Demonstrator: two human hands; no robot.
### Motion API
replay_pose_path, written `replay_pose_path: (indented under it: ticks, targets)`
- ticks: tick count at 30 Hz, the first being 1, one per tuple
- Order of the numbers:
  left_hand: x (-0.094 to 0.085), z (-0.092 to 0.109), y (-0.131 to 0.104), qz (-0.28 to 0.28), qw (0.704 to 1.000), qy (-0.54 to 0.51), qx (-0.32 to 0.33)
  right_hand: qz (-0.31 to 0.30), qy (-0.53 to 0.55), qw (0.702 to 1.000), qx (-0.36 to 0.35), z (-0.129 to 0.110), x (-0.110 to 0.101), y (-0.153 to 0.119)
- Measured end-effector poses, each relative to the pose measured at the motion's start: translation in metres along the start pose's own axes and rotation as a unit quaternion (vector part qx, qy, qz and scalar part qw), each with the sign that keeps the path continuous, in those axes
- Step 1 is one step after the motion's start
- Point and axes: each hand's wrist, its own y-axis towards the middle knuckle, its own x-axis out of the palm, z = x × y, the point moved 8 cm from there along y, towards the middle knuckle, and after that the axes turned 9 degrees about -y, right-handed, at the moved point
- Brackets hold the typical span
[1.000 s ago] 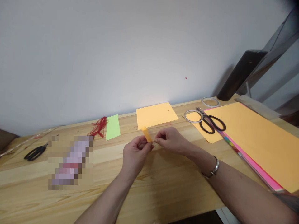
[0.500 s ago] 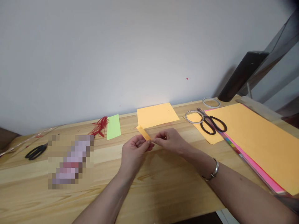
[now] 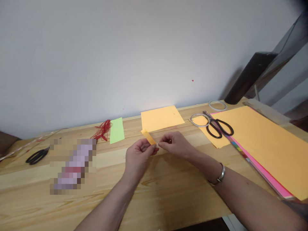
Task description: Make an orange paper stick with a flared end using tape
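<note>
The orange strip (image 3: 149, 137), pinched in the left hand (image 3: 141, 155) above the desk (image 3: 106, 179), leans farther left than a second ago. A white bit (image 3: 157, 145) now shows at its near end, beside the right hand's (image 3: 176, 146) closed fingertips; whether they grip it, I cannot tell.

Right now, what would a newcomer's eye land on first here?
Probably the large orange sheet lying over pink paper on the right. Next, the small orange paper strip pinched in the left hand at the centre. Then the tangled red thread beside the light green paper, to the left.
</note>
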Motion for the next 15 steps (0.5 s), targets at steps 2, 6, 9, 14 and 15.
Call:
replay_pose_path:
  ticks: [2,6,9,14,15]
  targets:
    - [0.0,0.0,0.0,0.003,1.0,0.003,0.002,0.002,-0.011,1.0,0.0,0.0,-0.001,0.0]
    - [-0.001,0.0,-0.001,0.004,1.0,0.006,0.001,0.014,-0.052,0.998,-0.019,-0.003,-0.002,-0.001]
    - [0.0,0.0,-0.001,0.006,1.0,0.001,-0.005,0.063,-0.135,0.988,-0.052,-0.009,-0.009,-0.002]
    - [0.0,-0.001,-0.001,0.007,1.0,-0.008,-0.009,0.067,-0.152,0.985,-0.051,-0.007,-0.011,-0.002]
    - [0.0,-0.001,0.0,0.006,1.0,-0.01,-0.009,0.047,-0.128,0.99,-0.044,-0.005,-0.008,-0.001]
